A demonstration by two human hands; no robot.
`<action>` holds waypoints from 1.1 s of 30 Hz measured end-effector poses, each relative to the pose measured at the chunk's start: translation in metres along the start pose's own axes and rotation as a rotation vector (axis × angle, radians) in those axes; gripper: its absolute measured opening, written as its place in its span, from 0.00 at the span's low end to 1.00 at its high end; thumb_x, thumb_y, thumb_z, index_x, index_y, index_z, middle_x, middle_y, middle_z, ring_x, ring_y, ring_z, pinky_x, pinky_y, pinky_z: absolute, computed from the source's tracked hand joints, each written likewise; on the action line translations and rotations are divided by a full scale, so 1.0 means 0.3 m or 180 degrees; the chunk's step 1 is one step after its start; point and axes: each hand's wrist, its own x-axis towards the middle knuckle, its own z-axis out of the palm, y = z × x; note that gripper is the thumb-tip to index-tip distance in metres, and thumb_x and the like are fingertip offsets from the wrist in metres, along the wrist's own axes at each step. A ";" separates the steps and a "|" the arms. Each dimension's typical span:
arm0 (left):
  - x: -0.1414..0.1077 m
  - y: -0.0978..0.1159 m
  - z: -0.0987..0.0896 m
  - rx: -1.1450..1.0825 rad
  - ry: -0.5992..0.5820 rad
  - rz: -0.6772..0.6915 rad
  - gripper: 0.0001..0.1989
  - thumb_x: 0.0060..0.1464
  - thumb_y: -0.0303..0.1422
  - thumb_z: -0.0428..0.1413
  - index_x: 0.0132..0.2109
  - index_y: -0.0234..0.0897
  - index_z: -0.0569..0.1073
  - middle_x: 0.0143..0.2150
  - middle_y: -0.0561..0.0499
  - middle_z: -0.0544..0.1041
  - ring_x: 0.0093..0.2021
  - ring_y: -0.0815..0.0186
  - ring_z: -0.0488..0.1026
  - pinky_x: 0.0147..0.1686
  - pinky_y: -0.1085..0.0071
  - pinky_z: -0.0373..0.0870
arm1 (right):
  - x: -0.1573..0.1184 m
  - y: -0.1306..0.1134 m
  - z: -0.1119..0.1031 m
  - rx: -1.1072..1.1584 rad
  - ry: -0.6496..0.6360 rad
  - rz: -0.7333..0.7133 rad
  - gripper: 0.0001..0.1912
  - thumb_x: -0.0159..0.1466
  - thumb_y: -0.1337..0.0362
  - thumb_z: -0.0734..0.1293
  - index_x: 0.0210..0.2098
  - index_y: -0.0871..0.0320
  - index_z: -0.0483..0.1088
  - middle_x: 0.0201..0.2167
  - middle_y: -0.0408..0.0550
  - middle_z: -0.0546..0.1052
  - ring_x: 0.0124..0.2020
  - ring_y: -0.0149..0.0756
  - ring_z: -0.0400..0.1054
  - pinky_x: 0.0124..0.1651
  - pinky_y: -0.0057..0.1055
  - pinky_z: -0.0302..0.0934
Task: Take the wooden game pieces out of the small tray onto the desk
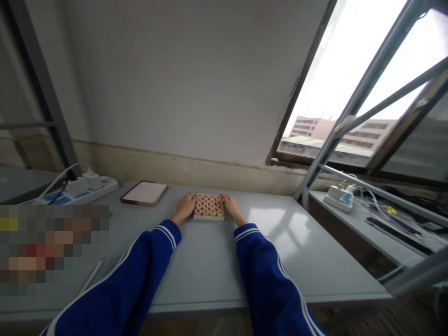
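Your left hand (185, 206) and right hand (232, 208), half-curled, held the tray (209, 217), mid-frame | pieces (209, 205) looked fully set | red-rimmed case (144, 192), left, untouched

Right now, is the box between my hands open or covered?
The box is open: rows of round pieces with red markings show uncovered between your left hand and right hand.

Mosaic squares (45, 247) mask the left of the desk (199, 280), and from my remote station I cannot tell what lies beneath. Red characters on the round pieces (210, 206) are too small for me to read. The left sleeve (140, 268) hides one end of a slim stick (93, 276); it and the right sleeve (264, 280) run off the bottom edge.
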 end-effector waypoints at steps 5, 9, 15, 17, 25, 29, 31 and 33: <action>-0.009 -0.039 -0.019 -0.0503 -0.0150 0.0128 0.15 0.53 0.35 0.45 0.41 0.35 0.72 0.44 0.44 0.74 0.46 0.61 0.69 0.48 0.64 0.62 | -0.023 -0.011 -0.004 -0.0227 -0.0166 -0.0114 0.15 0.60 0.60 0.56 0.33 0.56 0.73 0.33 0.46 0.76 0.36 0.36 0.68 0.39 0.28 0.59; -0.023 -0.067 -0.046 -0.0898 -0.0353 0.0180 0.14 0.47 0.36 0.51 0.39 0.34 0.73 0.42 0.44 0.74 0.43 0.61 0.70 0.45 0.65 0.64 | -0.064 -0.034 -0.012 -0.0511 -0.0178 -0.0045 0.15 0.58 0.54 0.60 0.39 0.53 0.71 0.34 0.47 0.75 0.36 0.40 0.68 0.38 0.33 0.59; -0.016 -0.073 -0.052 -0.1044 -0.0521 0.0132 0.16 0.44 0.37 0.53 0.38 0.32 0.73 0.36 0.45 0.75 0.35 0.63 0.71 0.37 0.67 0.67 | -0.112 -0.081 -0.020 -0.1269 -0.0044 -0.0257 0.15 0.57 0.52 0.63 0.41 0.49 0.70 0.38 0.46 0.73 0.41 0.40 0.66 0.41 0.34 0.56; -0.012 -0.074 -0.048 -0.1003 -0.0540 0.0140 0.16 0.44 0.38 0.53 0.38 0.32 0.73 0.33 0.46 0.76 0.32 0.64 0.71 0.34 0.68 0.67 | -0.118 -0.086 -0.020 -0.1318 0.0019 -0.0232 0.13 0.57 0.53 0.63 0.38 0.49 0.72 0.39 0.47 0.72 0.41 0.40 0.66 0.41 0.34 0.56; -0.020 -0.075 -0.052 -0.1023 -0.0562 0.0084 0.17 0.44 0.38 0.51 0.40 0.32 0.72 0.29 0.49 0.75 0.30 0.65 0.70 0.32 0.70 0.65 | -0.120 -0.080 -0.012 -0.1250 0.0366 -0.0334 0.09 0.54 0.59 0.67 0.34 0.54 0.71 0.40 0.48 0.70 0.41 0.39 0.66 0.40 0.32 0.56; -0.024 -0.070 -0.060 -0.1113 -0.0587 0.0143 0.17 0.44 0.38 0.52 0.39 0.32 0.72 0.28 0.49 0.75 0.29 0.65 0.70 0.31 0.71 0.65 | -0.104 -0.082 -0.027 -0.1001 0.0351 -0.0367 0.07 0.52 0.60 0.68 0.30 0.54 0.71 0.33 0.44 0.73 0.37 0.38 0.67 0.38 0.31 0.56; -0.027 -0.066 -0.066 -0.1144 -0.0620 0.0173 0.16 0.44 0.38 0.52 0.39 0.31 0.72 0.28 0.49 0.74 0.28 0.66 0.69 0.30 0.71 0.65 | -0.094 -0.082 -0.048 -0.0871 0.0299 -0.0461 0.05 0.51 0.61 0.68 0.27 0.54 0.70 0.30 0.42 0.74 0.35 0.37 0.67 0.37 0.30 0.56; -0.029 -0.063 -0.070 -0.1114 -0.0668 0.0173 0.16 0.44 0.37 0.52 0.39 0.31 0.72 0.27 0.50 0.74 0.27 0.67 0.69 0.29 0.72 0.64 | -0.084 -0.069 -0.079 -0.0801 0.0308 -0.0505 0.05 0.50 0.62 0.68 0.27 0.55 0.70 0.29 0.42 0.75 0.33 0.36 0.68 0.35 0.29 0.56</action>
